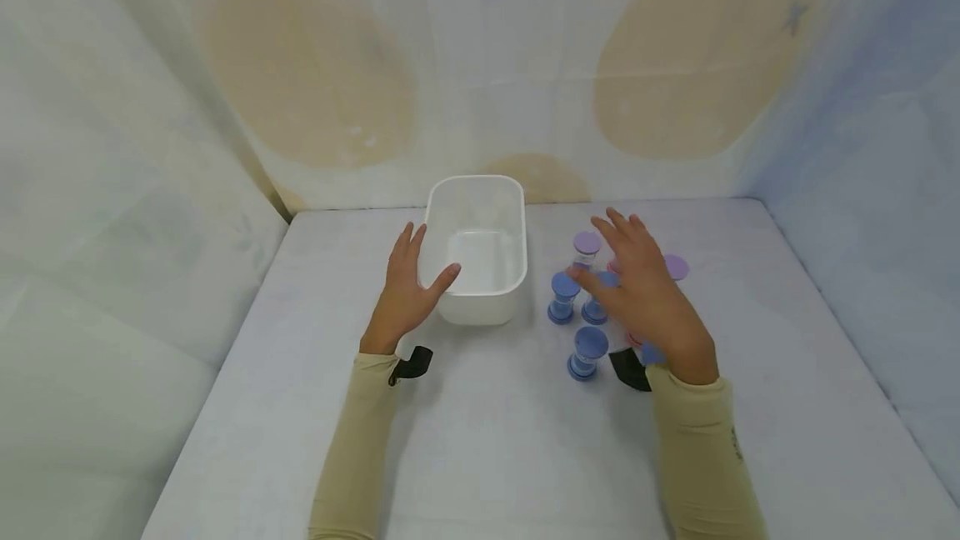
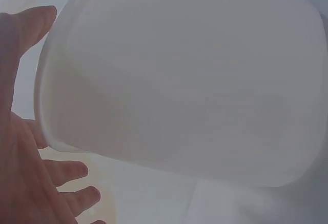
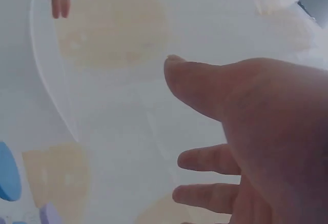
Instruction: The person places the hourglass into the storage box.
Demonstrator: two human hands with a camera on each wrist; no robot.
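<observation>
White table; tub long axis runs away; left hand flat beside; right hand spread, holding nothing.

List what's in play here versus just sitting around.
In play: white tub, left hand open beside it; blue sand timers and purple sand timers, right hand open above them.
Lying about: table, backdrop cloth.

The right hand hides part of the hourglass timers, one pink timer barely showing
</observation>
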